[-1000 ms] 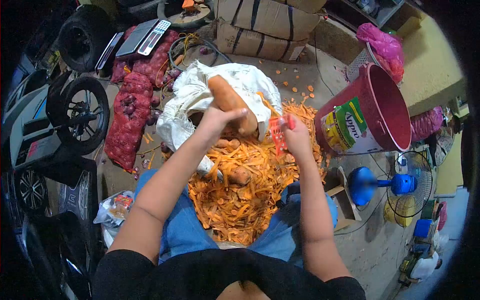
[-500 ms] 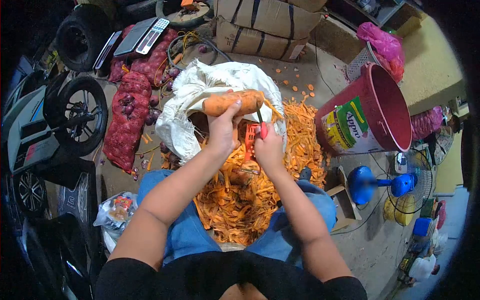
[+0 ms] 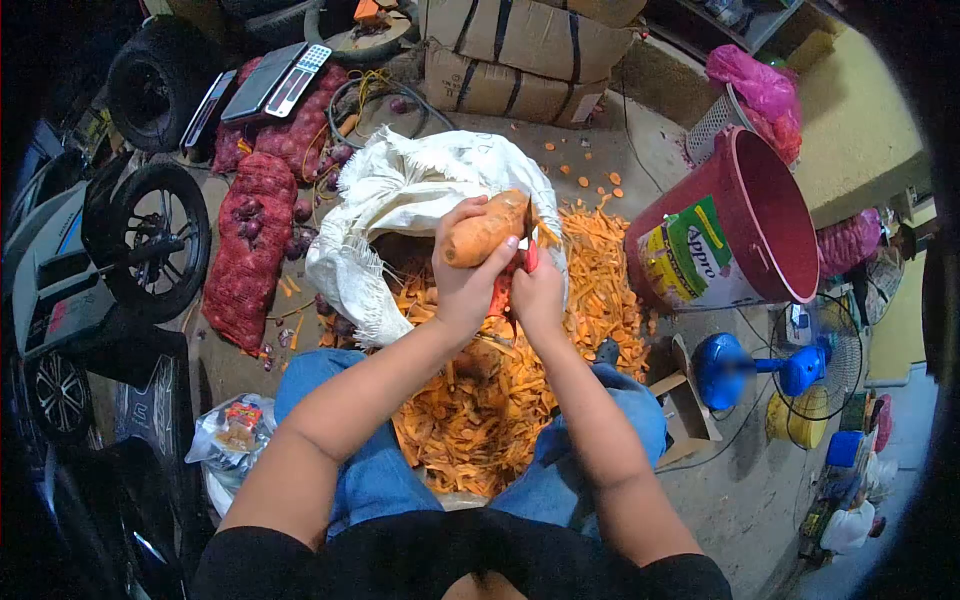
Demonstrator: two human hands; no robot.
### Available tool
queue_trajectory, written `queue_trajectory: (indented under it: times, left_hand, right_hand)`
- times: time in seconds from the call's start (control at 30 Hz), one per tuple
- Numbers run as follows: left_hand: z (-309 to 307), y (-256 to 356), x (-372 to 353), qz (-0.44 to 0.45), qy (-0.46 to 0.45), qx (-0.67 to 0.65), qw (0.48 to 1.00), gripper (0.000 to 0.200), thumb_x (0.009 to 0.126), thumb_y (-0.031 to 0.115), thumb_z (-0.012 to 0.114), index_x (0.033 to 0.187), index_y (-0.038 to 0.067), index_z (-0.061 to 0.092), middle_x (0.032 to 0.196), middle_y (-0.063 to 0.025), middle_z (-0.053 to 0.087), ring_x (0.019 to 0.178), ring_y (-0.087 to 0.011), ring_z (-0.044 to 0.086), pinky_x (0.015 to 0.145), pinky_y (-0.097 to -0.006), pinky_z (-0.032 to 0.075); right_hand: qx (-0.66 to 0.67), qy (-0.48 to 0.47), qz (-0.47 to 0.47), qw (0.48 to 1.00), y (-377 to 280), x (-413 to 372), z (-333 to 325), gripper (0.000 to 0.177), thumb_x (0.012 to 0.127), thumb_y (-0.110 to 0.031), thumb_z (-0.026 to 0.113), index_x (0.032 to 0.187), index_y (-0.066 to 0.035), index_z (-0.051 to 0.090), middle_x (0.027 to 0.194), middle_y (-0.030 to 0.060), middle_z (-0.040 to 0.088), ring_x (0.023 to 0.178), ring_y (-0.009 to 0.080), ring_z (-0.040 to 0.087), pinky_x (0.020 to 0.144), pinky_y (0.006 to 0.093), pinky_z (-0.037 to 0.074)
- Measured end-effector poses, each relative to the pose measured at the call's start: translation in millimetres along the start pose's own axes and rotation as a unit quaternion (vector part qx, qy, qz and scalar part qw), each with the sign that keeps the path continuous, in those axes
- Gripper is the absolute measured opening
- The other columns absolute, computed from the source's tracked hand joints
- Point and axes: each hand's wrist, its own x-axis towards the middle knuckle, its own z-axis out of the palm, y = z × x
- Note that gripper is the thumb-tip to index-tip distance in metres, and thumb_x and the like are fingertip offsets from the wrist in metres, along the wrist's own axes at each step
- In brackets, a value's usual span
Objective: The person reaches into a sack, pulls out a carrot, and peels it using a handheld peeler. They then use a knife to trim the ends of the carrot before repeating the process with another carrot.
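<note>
My left hand [image 3: 465, 290] is wrapped round a thick orange carrot [image 3: 484, 234], held tilted above an open white woven sack [image 3: 350, 270]. In my right hand [image 3: 538, 298] is a knife [image 3: 531, 258] with a red handle, its dark blade upright against the carrot's right end. A red peeler [image 3: 501, 294], partly hidden, shows beside the right palm and seems held in the same hand. Below both hands, orange peelings [image 3: 470, 440] are heaped between my knees, and more lie right of the sack.
A red bucket [image 3: 685, 190] with a label leans at the right, near a blue fan [image 3: 722, 370]. Red mesh bags of onions [image 3: 245, 250] and a scale [image 3: 262, 95] are at the left, beside a motorcycle wheel [image 3: 158, 240]. Cardboard boxes [image 3: 520, 85] stand at the back.
The carrot has turned from nearly level to tilted, its near end now pointing down-left. My left hand has shifted right and lower, closer to my right hand. The peeler is now more hidden.
</note>
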Motion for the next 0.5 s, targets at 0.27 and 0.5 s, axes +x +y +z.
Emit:
queue_trajectory:
  times: [0.27, 0.5]
  left_hand:
    - [-4, -4, -4, 0.009, -0.016, 0.059, 0.998, 0.038, 0.064, -0.004, 0.058, 0.095, 0.006, 0.039, 0.107, -0.0112, 0.04, 0.101, -0.0189, 0.04, 0.086, -0.0286, 0.033]
    - [-7, 43, -2, -0.062, -0.076, -0.149, 0.984, 0.039, 0.065, 0.002, 0.059, 0.097, 0.005, 0.037, 0.104, -0.0109, 0.042, 0.1, -0.0208, 0.042, 0.086, -0.0338, 0.034]
  right_hand:
    - [-0.044, -0.043, 0.025, 0.998, 34, 11, 16, 0.018, 0.065, -0.007, 0.047, 0.078, 0.005, 0.048, 0.066, 0.0254, 0.052, 0.066, 0.0382, 0.052, 0.06, 0.0417, 0.04]
    - [0.298, -0.122, 0.282, 0.904, 72, 29, 10, 0.022, 0.074, -0.005, 0.044, 0.094, 0.004, 0.05, 0.08, 0.0095, 0.056, 0.064, 0.0163, 0.054, 0.054, 0.028, 0.042]
